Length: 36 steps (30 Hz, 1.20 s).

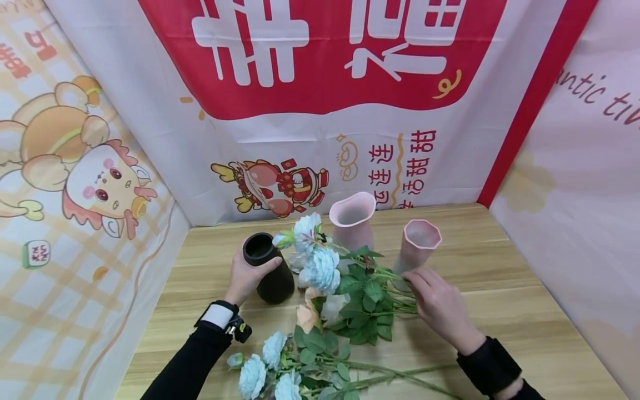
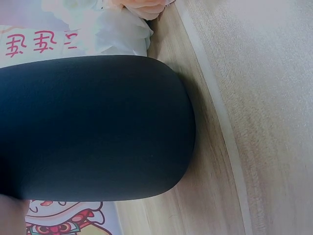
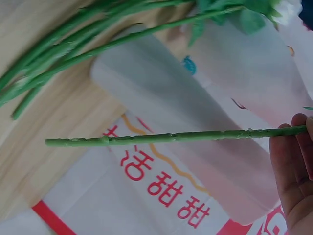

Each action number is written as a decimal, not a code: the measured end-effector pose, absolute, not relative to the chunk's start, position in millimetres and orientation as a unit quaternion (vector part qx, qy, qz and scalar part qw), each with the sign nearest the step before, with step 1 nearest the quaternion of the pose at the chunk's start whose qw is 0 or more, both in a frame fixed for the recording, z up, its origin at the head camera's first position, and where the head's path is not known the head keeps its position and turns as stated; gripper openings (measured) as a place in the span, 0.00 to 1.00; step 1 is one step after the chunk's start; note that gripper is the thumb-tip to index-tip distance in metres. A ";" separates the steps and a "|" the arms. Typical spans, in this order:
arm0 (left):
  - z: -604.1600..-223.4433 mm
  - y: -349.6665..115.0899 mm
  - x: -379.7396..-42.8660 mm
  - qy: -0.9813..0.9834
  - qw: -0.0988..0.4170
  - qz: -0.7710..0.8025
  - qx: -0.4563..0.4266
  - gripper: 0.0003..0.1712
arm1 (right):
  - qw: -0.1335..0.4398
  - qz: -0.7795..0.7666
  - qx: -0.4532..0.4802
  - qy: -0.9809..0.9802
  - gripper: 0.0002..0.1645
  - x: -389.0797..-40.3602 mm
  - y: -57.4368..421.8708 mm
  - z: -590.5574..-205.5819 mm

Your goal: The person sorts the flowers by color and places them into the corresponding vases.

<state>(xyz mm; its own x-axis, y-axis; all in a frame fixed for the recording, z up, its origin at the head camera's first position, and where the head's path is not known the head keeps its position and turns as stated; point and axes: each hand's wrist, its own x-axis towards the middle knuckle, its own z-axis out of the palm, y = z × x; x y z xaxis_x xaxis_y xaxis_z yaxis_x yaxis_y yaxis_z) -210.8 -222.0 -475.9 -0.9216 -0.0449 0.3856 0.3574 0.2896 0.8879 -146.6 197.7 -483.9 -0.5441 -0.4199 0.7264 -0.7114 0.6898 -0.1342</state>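
My left hand (image 1: 244, 276) grips a black vase (image 1: 277, 283) round its upper part, thumb across the front near the rim. The vase stands tilted, mouth toward me; its dark rounded body fills much of the left wrist view. With the fingertips of my right hand (image 1: 445, 311) I pinch a thin green flower stem (image 3: 171, 137), whose cut end sticks out free in the right wrist view. Pale blue flowers (image 1: 321, 270) lead along stems toward this hand, above a bunch of green leaves (image 1: 370, 303). Further stems lie beneath it.
Behind the flowers stands a pink wavy-rimmed vase (image 1: 352, 233); a pink-and-grey vase (image 1: 419, 244) is just beyond my right hand. Peach flowers (image 1: 307, 318) and more blue flowers (image 1: 252, 376) lie on the wooden table (image 1: 500, 278). Printed cloth (image 1: 280, 133) hangs along the back.
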 end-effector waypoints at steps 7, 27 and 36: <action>-501.2 -230.1 -226.3 -0.777 0.164 -0.601 -0.083 0.39 | 0.359 0.255 0.326 -0.837 0.15 -145.2 182.1 -468.4; -473.6 -223.4 -212.0 -0.768 0.163 -0.611 -0.101 0.37 | 0.376 0.297 0.320 -0.817 0.13 -152.5 148.6 -438.9; -472.6 -223.0 -208.9 -0.773 0.158 -0.605 -0.106 0.37 | 0.370 0.321 0.306 -0.817 0.15 -153.9 138.1 -432.4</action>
<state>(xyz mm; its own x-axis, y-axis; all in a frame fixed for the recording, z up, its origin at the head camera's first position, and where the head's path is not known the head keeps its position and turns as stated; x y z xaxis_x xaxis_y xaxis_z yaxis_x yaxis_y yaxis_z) -208.9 -223.0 -472.6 -0.9279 -0.0277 0.3719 0.3544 0.2447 0.9025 -153.9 138.1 -432.4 -0.5397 -0.2620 0.8001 -0.7368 0.6067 -0.2983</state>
